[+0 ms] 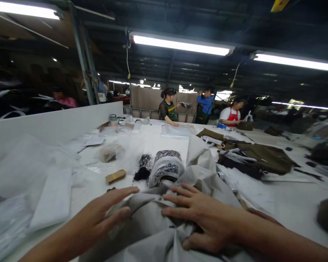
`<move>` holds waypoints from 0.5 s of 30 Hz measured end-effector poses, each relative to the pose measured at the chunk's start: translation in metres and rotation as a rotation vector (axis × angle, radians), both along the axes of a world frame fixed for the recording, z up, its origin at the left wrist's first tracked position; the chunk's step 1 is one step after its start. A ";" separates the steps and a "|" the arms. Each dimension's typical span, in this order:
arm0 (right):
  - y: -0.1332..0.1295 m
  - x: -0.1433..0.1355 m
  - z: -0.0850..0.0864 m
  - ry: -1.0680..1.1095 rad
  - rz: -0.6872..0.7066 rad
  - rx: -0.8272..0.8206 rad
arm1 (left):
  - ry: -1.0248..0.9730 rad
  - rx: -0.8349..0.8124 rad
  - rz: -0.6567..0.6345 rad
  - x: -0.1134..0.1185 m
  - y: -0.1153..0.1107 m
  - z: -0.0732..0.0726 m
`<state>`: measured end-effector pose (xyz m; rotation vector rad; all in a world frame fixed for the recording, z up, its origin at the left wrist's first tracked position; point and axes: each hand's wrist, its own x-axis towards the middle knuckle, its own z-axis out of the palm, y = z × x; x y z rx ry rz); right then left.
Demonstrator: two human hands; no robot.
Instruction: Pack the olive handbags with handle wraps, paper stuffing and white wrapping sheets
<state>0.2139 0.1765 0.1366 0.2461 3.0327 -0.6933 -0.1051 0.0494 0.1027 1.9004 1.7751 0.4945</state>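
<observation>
A crumpled grey fabric piece (202,167) lies on the white table (289,203) in front of me. My left hand (104,213) rests flat on its left edge, fingers spread. Pressing on the fabric's middle is my right hand (199,214), fingers apart and thumb tucked against a fold. Just beyond the hands sits a clear plastic bag (166,166) with dark contents, partly wrapped by the fabric.
A small brown block (115,176) and a pile of black bits (142,171) lie left of the bag. White sheets and plastic bags (51,196) cover the left side. Olive-green bags (265,156) lie at right. Three people (168,107) work at the far end.
</observation>
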 end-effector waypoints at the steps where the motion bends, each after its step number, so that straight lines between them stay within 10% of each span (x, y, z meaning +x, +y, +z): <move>1: 0.002 0.000 -0.005 -0.047 -0.005 -0.055 | -0.045 -0.053 -0.059 0.007 0.001 -0.001; 5: 0.007 0.001 -0.015 -0.158 -0.034 -0.213 | -0.339 -0.253 -0.197 0.017 0.012 -0.021; 11: 0.003 -0.015 0.001 -0.271 -0.040 -0.216 | -0.524 -0.083 0.213 -0.020 0.065 -0.079; 15: 0.003 -0.020 0.006 -0.301 -0.038 -0.189 | -0.545 -0.156 0.122 -0.021 0.085 -0.122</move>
